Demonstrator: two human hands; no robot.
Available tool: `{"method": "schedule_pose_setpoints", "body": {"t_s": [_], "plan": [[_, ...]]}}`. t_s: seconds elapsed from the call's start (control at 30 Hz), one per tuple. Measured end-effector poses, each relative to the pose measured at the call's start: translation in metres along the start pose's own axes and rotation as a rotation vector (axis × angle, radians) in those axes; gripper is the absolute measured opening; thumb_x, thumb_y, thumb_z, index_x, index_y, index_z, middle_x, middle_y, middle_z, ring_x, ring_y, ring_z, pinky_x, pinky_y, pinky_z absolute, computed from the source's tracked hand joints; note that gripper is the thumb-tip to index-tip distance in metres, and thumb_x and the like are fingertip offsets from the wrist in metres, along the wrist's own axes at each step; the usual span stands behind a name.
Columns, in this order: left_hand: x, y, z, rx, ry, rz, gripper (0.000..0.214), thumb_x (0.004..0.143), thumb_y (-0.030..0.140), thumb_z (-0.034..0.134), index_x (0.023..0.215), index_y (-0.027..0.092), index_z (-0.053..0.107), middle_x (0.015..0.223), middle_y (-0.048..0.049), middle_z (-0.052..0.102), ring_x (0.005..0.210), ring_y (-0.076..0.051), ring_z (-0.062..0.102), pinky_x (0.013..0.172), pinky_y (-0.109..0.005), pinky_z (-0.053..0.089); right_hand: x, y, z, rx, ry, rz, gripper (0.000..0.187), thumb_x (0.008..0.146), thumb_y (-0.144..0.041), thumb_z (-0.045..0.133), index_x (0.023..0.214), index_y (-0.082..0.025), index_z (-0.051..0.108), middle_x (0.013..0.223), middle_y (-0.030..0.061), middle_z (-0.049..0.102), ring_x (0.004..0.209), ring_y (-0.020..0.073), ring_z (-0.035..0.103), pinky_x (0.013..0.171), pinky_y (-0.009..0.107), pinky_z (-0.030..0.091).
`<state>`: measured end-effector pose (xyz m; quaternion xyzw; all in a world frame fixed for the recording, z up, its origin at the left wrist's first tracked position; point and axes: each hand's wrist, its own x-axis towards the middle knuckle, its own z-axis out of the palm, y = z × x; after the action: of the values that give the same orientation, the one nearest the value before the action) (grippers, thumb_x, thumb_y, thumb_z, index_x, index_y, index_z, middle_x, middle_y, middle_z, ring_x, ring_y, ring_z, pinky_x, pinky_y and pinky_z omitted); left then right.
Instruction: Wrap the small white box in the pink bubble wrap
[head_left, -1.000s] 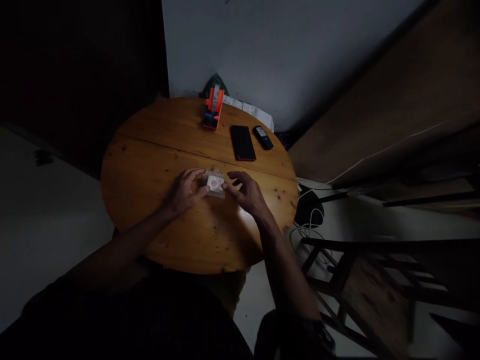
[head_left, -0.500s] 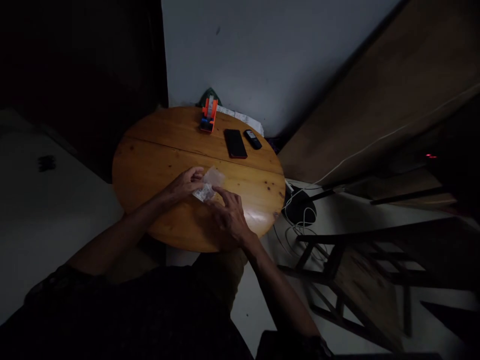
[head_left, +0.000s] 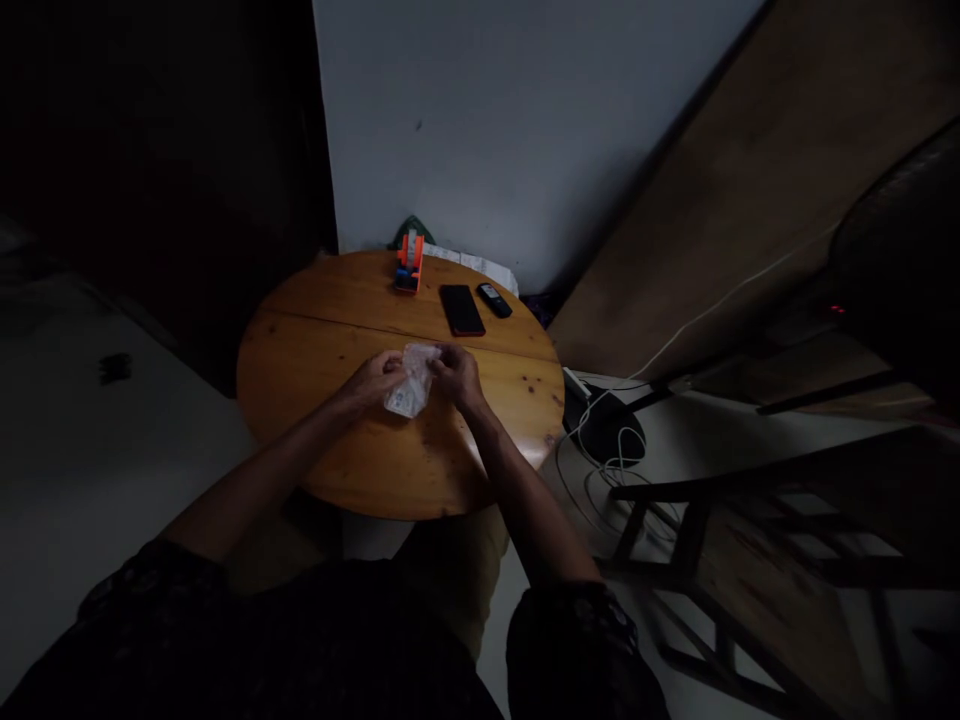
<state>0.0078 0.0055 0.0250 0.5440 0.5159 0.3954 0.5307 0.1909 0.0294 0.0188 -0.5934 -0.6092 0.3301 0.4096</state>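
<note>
A small clear plastic bag [head_left: 411,385] with pale contents is held up over the round wooden table [head_left: 330,330]. My left hand [head_left: 373,380] grips its left side with closed fingers. My right hand [head_left: 457,375] pinches the top right edge of the same bag. Both hands are close together near the table's middle. What is inside the bag is too dim to make out.
At the table's far edge lie a dark phone [head_left: 460,309], a small black remote-like device [head_left: 494,300] and an orange-and-blue stand [head_left: 409,265]. Cables [head_left: 607,465] and a dark object sit on the floor at right, beside a wooden chair frame [head_left: 750,540].
The bag lay on the table under my fingertips; now both hands hold it lifted. My right hand came back up to its top edge. The view tilted upward.
</note>
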Motion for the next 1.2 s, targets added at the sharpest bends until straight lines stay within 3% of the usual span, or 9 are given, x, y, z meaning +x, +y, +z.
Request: {"method": "schedule_pose_setpoints", "body": {"t_s": [0.13,0.27,0.37,0.53,0.63,0.77,0.93,1.07,1.2], "plan": [[0.016,0.002,0.002,-0.127,-0.037,0.029,0.057,0.061,0.051,0.074,0.105,0.015,0.064,0.094,-0.0052,0.071,0.088,-0.022,0.065,0.08,-0.032,0.05,0.04,-0.01,-0.005,0.125,0.031,-0.16,0.028,0.078,-0.029,0.06,0.103,-0.017,0.066,0.081,-0.0008,0.065,0.075,0.0159,0.062,0.074,0.028,0.052],[0.035,0.002,0.011,-0.168,-0.044,-0.008,0.044,0.056,0.046,0.077,0.084,0.013,0.068,0.075,-0.0004,0.067,0.072,-0.017,0.06,0.07,-0.028,0.045,0.062,-0.015,-0.024,-0.003,0.166,-0.159,0.031,0.079,-0.033,0.062,0.106,-0.018,0.065,0.087,0.0016,0.068,0.083,0.0194,0.064,0.081,0.034,0.052],[0.048,0.002,0.018,-0.209,0.015,-0.037,0.034,0.057,0.043,0.076,0.072,0.014,0.067,0.064,0.0019,0.062,0.063,-0.014,0.055,0.062,-0.025,0.04,0.047,-0.018,-0.035,-0.124,0.206,-0.134,0.035,0.084,-0.044,0.062,0.106,-0.018,0.065,0.094,0.0053,0.071,0.088,0.022,0.066,0.083,0.036,0.052],[0.054,0.006,0.024,-0.35,0.011,-0.062,0.032,0.058,0.043,0.077,0.071,0.015,0.067,0.062,0.0023,0.063,0.059,-0.013,0.056,0.059,-0.024,0.042,0.001,-0.023,-0.025,-0.271,-0.096,-0.062,0.05,0.08,-0.052,0.07,0.117,-0.019,0.064,0.106,0.0091,0.075,0.097,0.0276,0.07,0.084,0.038,0.054],[0.052,0.01,0.02,-0.291,0.009,-0.078,0.03,0.062,0.043,0.076,0.067,0.015,0.065,0.06,0.0028,0.06,0.057,-0.012,0.055,0.058,-0.023,0.042,-0.006,-0.02,-0.02,-0.35,-0.019,0.004,0.048,0.077,-0.041,0.072,0.118,-0.019,0.064,0.107,0.0107,0.076,0.101,0.0305,0.071,0.088,0.04,0.054],[0.05,0.012,0.009,-0.189,0.058,-0.116,0.029,0.067,0.041,0.073,0.064,0.016,0.06,0.056,0.0045,0.053,0.051,-0.01,0.048,0.052,-0.022,0.035,0.001,-0.003,-0.031,-0.071,0.169,0.114,0.027,0.079,-0.032,0.058,0.102,-0.019,0.064,0.088,0.0057,0.075,0.083,0.0237,0.072,0.077,0.035,0.056],[0.048,0.011,-0.005,-0.112,0.139,-0.139,0.03,0.076,0.044,0.066,0.086,0.016,0.064,0.066,0.0027,0.057,0.056,-0.012,0.053,0.052,-0.021,0.038,-0.001,0.014,-0.042,0.236,0.213,0.26,0.032,0.077,-0.032,0.055,0.106,-0.017,0.058,0.085,0.0053,0.072,0.072,0.02,0.069,0.068,0.034,0.057],[0.032,0.016,-0.018,0.179,0.224,-0.015,0.076,0.075,0.055,0.071,0.137,0.016,0.052,0.116,-0.0123,0.066,0.099,-0.024,0.066,0.077,-0.032,0.053,-0.02,-0.004,-0.038,-0.068,0.324,-0.109,0.034,0.081,-0.038,0.062,0.109,-0.018,0.062,0.114,0.0138,0.069,0.106,0.0272,0.065,0.093,0.045,0.055],[0.008,0.015,-0.023,0.391,0.117,0.133,0.109,0.061,0.054,0.084,0.153,0.017,0.039,0.147,-0.0201,0.049,0.128,-0.036,0.055,0.101,-0.047,0.049,-0.067,-0.044,-0.025,-0.281,0.267,-0.661,0.032,0.093,-0.029,0.056,0.123,-0.02,0.06,0.132,0.016,0.061,0.124,0.0282,0.058,0.103,0.048,0.049]]}}
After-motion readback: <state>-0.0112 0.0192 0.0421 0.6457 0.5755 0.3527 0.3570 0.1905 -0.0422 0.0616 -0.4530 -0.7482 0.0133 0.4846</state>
